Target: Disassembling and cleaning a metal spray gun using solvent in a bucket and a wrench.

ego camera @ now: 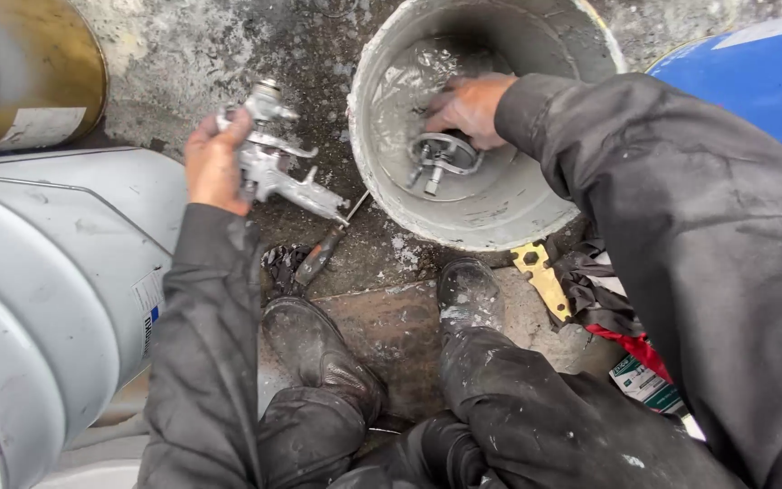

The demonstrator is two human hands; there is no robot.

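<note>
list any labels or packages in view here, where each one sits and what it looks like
Pale rectangular paper label: on the side of the brass-coloured drum, top left.
White label with blue print: on the grey metal drum, left edge, partly hidden by the sleeve.
White patch: on the blue drum, top right.
Small green-and-white printed package: on the ground, lower right, beside red cloth.

Stained, paint-flecked concrete floor [174, 63] in flat daylight, crowded by a grey drum [47, 299] and blue barrel [762, 72].

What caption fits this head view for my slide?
Left hand grips a paint-coated spray gun while the right hand holds a metal part inside a grey bucket.
</note>
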